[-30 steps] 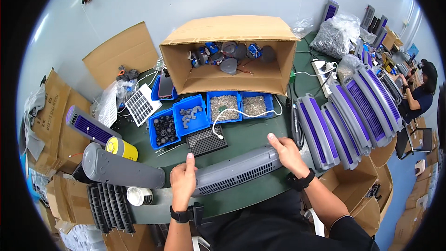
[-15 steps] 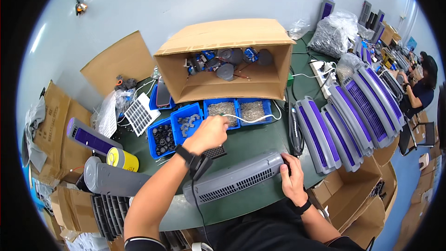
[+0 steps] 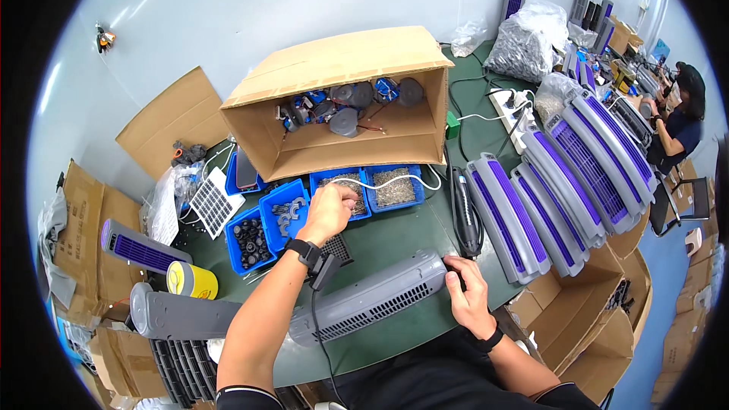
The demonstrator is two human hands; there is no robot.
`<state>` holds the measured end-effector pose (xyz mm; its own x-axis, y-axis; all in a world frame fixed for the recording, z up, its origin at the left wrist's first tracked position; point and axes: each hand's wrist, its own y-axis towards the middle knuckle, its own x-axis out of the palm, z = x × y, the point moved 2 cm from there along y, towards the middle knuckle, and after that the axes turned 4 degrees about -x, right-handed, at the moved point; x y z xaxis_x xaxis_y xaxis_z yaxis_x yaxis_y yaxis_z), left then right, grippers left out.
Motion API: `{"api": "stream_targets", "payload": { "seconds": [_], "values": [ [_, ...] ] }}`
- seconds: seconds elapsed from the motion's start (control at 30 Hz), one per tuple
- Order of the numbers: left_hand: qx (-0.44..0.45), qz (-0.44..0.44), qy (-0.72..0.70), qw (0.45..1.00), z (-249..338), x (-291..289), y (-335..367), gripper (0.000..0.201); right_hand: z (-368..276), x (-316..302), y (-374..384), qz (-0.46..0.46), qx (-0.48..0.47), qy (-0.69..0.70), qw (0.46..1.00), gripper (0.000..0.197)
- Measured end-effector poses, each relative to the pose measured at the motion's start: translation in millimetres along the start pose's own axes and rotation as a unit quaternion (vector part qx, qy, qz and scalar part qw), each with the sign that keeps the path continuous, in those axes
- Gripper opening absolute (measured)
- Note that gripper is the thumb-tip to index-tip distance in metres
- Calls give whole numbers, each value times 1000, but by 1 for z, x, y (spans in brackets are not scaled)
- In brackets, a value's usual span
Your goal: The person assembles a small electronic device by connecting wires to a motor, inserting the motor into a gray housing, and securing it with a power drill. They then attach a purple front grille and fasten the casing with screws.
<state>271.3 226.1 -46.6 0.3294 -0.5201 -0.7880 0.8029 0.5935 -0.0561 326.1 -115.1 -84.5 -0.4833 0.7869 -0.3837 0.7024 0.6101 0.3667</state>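
Note:
A long grey vented housing (image 3: pixel 364 305) lies across the green table (image 3: pixel 395 231) in front of me. My right hand (image 3: pixel 465 296) grips its right end. My left hand (image 3: pixel 328 211), with a black wrist strap and a cable hanging from it, reaches into a blue bin of small metal parts (image 3: pixel 343 184) with its fingers curled down; what it holds is hidden. A small black grille (image 3: pixel 336 249) lies just under that wrist.
Several blue parts bins (image 3: pixel 262 226) line up before an open cardboard box (image 3: pixel 345 102) on its side. Grey-and-purple housings (image 3: pixel 547 182) are stacked at right. An electric screwdriver (image 3: pixel 464 209), a yellow tape roll (image 3: pixel 191 281) and another grey housing (image 3: pixel 178 317) lie nearby. A seated person (image 3: pixel 680 118) works far right.
My left hand left the grey housing and reached forward over the black grille into the blue bin. My right hand slid to the housing's right end.

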Motion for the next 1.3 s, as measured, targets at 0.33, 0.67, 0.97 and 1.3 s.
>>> {"api": "stream_targets", "payload": {
  "seconds": [0.33,0.67,0.97,1.3],
  "values": [
    [-19,-9,1,1000,9,-8,-4,15,3,0,1,17,-18,7,1000,26],
    [23,17,-2,1000,-2,-3,-5,16,2,0,1,17,-24,10,1000,25],
    [3,3,-7,1000,2,0,-6,16,3,0,0,14,-23,7,1000,24],
    [-27,21,-75,997,8,-9,-16,16,3,2,0,22,-22,24,999,23]
  ]
}}
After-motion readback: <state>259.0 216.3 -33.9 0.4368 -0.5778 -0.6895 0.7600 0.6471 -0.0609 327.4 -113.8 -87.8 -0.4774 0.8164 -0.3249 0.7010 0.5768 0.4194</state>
